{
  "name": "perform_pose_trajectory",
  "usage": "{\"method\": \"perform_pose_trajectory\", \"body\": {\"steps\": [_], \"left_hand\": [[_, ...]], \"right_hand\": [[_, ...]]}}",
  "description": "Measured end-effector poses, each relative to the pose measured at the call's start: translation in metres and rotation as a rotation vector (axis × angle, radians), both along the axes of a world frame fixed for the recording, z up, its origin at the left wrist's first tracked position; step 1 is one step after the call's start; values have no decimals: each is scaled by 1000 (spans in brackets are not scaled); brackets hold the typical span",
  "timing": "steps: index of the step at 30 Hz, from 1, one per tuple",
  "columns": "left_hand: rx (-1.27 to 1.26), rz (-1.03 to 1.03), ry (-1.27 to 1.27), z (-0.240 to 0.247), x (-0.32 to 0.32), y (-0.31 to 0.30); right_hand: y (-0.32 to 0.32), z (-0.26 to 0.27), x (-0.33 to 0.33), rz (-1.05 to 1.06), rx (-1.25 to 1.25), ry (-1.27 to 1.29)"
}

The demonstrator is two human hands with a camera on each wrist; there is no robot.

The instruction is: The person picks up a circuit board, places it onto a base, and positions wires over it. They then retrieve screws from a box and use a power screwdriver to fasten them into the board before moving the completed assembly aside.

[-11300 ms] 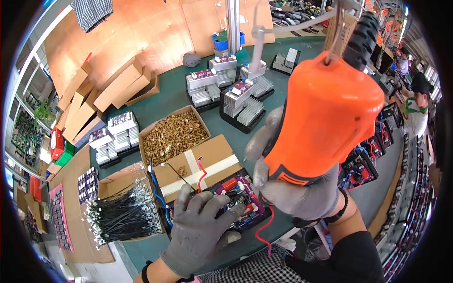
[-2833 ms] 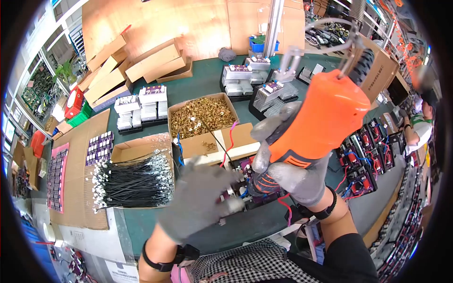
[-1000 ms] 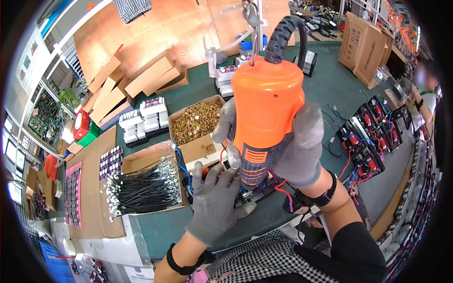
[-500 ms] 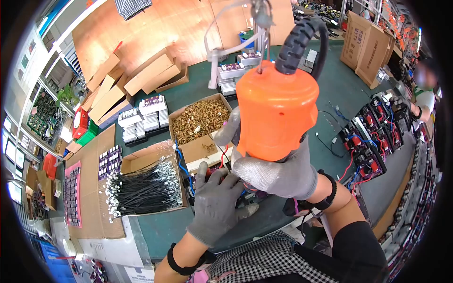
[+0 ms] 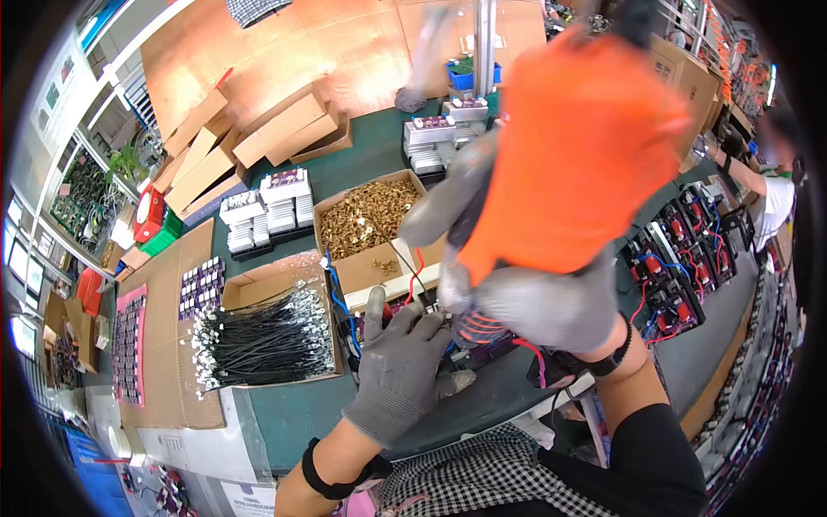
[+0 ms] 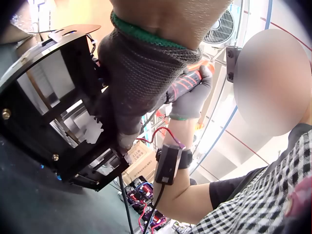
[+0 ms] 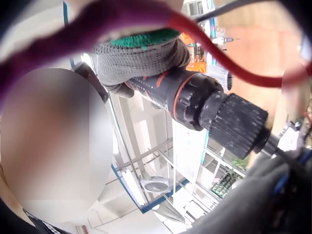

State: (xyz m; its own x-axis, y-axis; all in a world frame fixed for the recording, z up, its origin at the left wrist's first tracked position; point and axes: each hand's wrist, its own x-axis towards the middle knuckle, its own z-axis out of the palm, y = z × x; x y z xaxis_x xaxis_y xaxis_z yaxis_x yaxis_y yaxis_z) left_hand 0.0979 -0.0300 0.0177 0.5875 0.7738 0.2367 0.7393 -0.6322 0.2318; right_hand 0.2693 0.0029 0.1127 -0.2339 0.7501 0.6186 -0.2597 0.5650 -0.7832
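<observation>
In the head view my gloved right hand [image 5: 551, 302] grips an orange power drill [image 5: 577, 155], both blurred and large in front of the bench. The right wrist view shows the drill's black chuck [image 7: 234, 124] and bit pointing down to the work. Below it lies a black-framed circuit unit [image 6: 53, 112] with purple boards, mostly hidden by the hands and drill. My gloved left hand [image 5: 396, 370] rests on this unit with fingers spread across its top and thumb along the near side. A red wire [image 5: 418, 276] rises beyond my left fingertips.
Behind the unit stands a carton of small brass-coloured parts [image 5: 366, 215]. To the left are a box of black cables [image 5: 263, 336] and heat sink units [image 5: 267, 207]. More wired units [image 5: 680, 267] stand at right, near another person [image 5: 775, 198].
In the last half second the drill has swung right and leans over, after standing nearly upright. My left hand, blurred in motion 2.8 s ago, has come to rest on the unit.
</observation>
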Motion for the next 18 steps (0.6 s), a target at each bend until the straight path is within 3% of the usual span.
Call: {"method": "perform_pose_trajectory", "body": {"steps": [3, 4, 7, 10, 17, 18], "left_hand": [[137, 105, 25, 8, -8, -6], [147, 160, -14, 27, -14, -11], [175, 246, -52, 32, -57, -13], [81, 283, -65, 22, -88, -16], [4, 159, -7, 1, -104, -28], [10, 151, 21, 0, -104, -27]], "right_hand": [[2, 18, -3, 133, 58, 183], [15, 4, -13, 278, 149, 362], [13, -1, -20, 316, 10, 429], [-6, -17, -37, 26, -140, 293], [-1, -28, -20, -84, -182, 14], [-4, -26, -24, -64, -217, 82]]}}
